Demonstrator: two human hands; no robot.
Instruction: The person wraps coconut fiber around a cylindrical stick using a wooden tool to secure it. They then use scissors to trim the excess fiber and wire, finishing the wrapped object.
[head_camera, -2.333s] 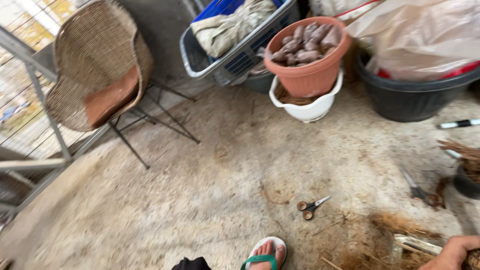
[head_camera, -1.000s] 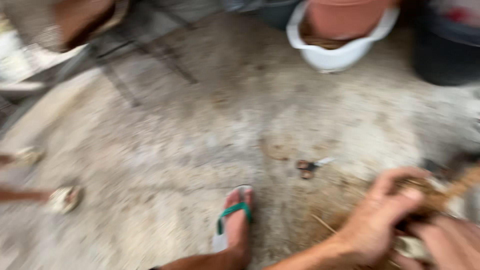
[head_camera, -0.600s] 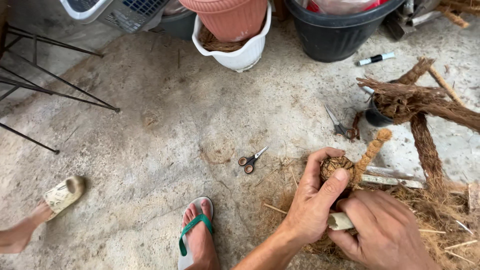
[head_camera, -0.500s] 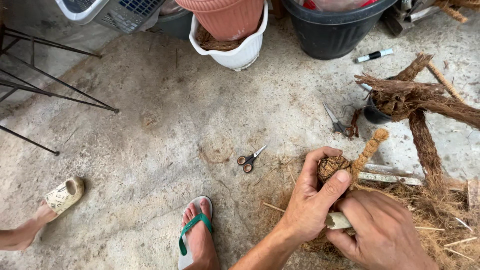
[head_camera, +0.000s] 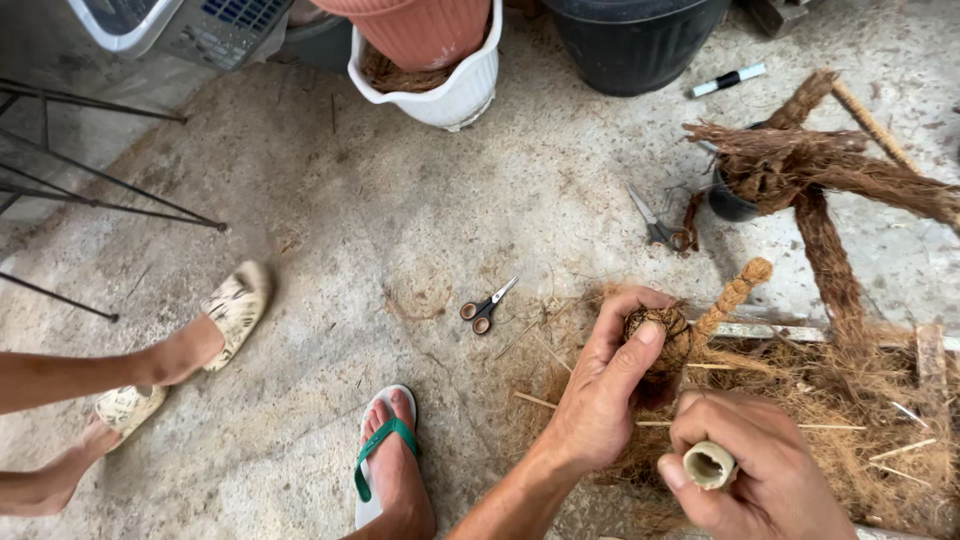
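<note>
Down at the frame's lower edge, the right hand (head_camera: 745, 470) closes around a pale hollow tube (head_camera: 708, 464), its open end facing up. Just beyond, the left hand (head_camera: 605, 385) grips a rough brown ball of wound coir rope (head_camera: 662, 335) — a stiff braided tail (head_camera: 733, 296) juts up from it — over a mat of loose, strawlike fibre (head_camera: 850, 400). Small scissors (head_camera: 486, 305) lie on the gritty concrete floor (head_camera: 400, 220). Farther off, a ribbed white pot (head_camera: 455, 92) holds brown fibre and a terracotta pot (head_camera: 420, 30).
</note>
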